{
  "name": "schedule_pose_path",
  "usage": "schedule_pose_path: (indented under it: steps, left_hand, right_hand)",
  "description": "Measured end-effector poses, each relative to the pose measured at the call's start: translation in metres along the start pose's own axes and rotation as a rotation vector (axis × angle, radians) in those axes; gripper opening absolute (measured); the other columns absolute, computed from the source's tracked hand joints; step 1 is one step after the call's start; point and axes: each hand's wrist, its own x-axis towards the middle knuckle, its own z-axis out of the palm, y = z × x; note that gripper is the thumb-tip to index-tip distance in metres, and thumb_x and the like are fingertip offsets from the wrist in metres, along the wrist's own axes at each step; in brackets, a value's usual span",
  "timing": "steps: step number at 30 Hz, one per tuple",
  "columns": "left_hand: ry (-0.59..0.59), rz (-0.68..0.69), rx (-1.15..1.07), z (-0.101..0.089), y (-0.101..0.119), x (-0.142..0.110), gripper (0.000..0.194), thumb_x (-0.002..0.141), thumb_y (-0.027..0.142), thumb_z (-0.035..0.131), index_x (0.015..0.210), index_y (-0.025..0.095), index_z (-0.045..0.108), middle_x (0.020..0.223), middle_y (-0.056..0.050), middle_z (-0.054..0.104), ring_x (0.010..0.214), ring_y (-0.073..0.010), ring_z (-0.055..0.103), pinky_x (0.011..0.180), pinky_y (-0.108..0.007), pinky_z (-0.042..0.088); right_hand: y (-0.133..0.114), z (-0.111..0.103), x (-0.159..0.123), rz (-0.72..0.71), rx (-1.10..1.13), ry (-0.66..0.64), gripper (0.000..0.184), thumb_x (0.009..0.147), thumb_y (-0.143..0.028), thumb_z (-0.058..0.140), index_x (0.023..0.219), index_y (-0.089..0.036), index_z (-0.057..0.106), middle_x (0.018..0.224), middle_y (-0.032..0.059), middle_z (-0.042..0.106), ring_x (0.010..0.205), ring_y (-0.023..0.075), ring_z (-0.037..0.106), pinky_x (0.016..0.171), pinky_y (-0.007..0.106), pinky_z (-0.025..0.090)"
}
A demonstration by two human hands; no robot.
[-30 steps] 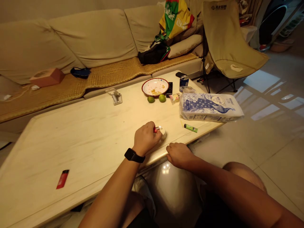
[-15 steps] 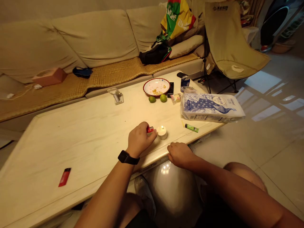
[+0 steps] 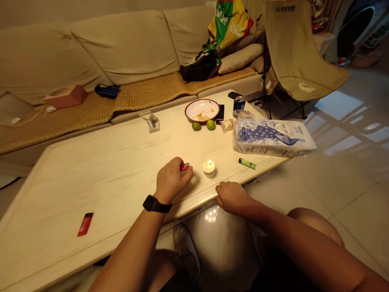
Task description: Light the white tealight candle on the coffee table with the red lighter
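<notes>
My left hand [image 3: 173,178], with a black watch on its wrist, is closed around a red lighter [image 3: 184,166] whose metal top sticks out past the fingers. Just right of it, apart from the hand, a small white tealight candle [image 3: 209,169] stands upright on the table with a lit flame. My right hand [image 3: 232,197] rests at the table's near edge, its fingers curled over the rim; whether they grip anything besides the edge is hidden. A green lighter [image 3: 247,164] lies right of the candle. Another red lighter [image 3: 85,224] lies at the left.
Toward the far end of the pale table [image 3: 121,174] are a red-rimmed plate [image 3: 194,106] with food scraps, two green limes [image 3: 210,124], a blue can [image 3: 239,103] and a peacock-printed tissue pack [image 3: 273,136]. A white stand [image 3: 150,121] sits near the sofa [image 3: 127,44]. A folding chair [image 3: 294,56] stands behind.
My left hand has drawn back to the left with the red lighter, widening the gap to the burning candle. My right hand stays at the table edge. The view has shifted slightly.
</notes>
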Motion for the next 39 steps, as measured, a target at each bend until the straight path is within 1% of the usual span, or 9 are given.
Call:
schedule_pose_path:
  steps: [10, 17, 24, 30, 35, 39]
  left_hand:
    - [-0.002, -0.003, -0.004, 0.000, -0.003, -0.001, 0.024, 0.087, 0.047, 0.052, 0.086, 0.022, 0.049, 0.080, -0.001, 0.064, 0.069, -0.0180, 0.057, 0.062, -0.032, 0.036]
    - [-0.006, -0.009, -0.001, 0.001, -0.005, -0.001, 0.025, 0.087, 0.047, 0.052, 0.085, 0.022, 0.049, 0.080, -0.001, 0.064, 0.068, -0.0177, 0.057, 0.061, -0.031, 0.035]
    - [-0.013, -0.008, 0.000, 0.003, -0.008, 0.000, 0.026, 0.087, 0.048, 0.051, 0.086, 0.022, 0.050, 0.080, -0.001, 0.064, 0.068, -0.0178, 0.057, 0.062, -0.031, 0.035]
    - [-0.018, -0.002, -0.005, 0.003, -0.007, 0.000, 0.025, 0.086, 0.048, 0.051, 0.084, 0.023, 0.050, 0.078, -0.001, 0.063, 0.067, -0.0178, 0.056, 0.060, -0.031, 0.034]
    - [-0.005, 0.015, 0.009, 0.003, -0.004, 0.000, 0.024, 0.087, 0.047, 0.051, 0.085, 0.023, 0.050, 0.078, -0.002, 0.064, 0.068, -0.0192, 0.057, 0.061, -0.031, 0.034]
    - [-0.002, 0.034, -0.005, 0.004, 0.006, 0.002, 0.024, 0.086, 0.047, 0.051, 0.086, 0.022, 0.051, 0.079, -0.002, 0.064, 0.070, -0.0195, 0.058, 0.062, -0.032, 0.036]
  right_hand:
    - [0.000, -0.001, 0.000, 0.003, -0.005, -0.030, 0.026, 0.093, -0.032, 0.048, 0.104, -0.015, 0.064, 0.103, 0.0148, 0.068, 0.093, 0.0273, 0.065, 0.080, 0.038, 0.047]
    - [0.001, 0.001, 0.000, -0.014, -0.006, 0.003, 0.025, 0.091, -0.032, 0.049, 0.101, -0.015, 0.065, 0.099, 0.0129, 0.068, 0.090, 0.0270, 0.065, 0.076, 0.037, 0.047]
    - [0.001, 0.000, 0.000, -0.004, -0.001, -0.027, 0.026, 0.092, -0.033, 0.048, 0.103, -0.015, 0.064, 0.102, 0.0140, 0.068, 0.093, 0.0272, 0.065, 0.079, 0.037, 0.047]
    - [0.000, 0.002, 0.000, -0.015, -0.014, -0.009, 0.025, 0.092, -0.031, 0.049, 0.101, -0.015, 0.065, 0.100, 0.0136, 0.068, 0.090, 0.0263, 0.065, 0.077, 0.036, 0.047]
    - [0.000, 0.003, 0.001, -0.023, -0.020, 0.005, 0.026, 0.092, -0.031, 0.049, 0.103, -0.014, 0.065, 0.101, 0.0140, 0.069, 0.090, 0.0266, 0.065, 0.076, 0.036, 0.047]
    - [0.000, 0.003, 0.001, -0.021, -0.016, 0.012, 0.026, 0.092, -0.031, 0.049, 0.103, -0.014, 0.065, 0.100, 0.0141, 0.069, 0.090, 0.0267, 0.065, 0.077, 0.036, 0.046]
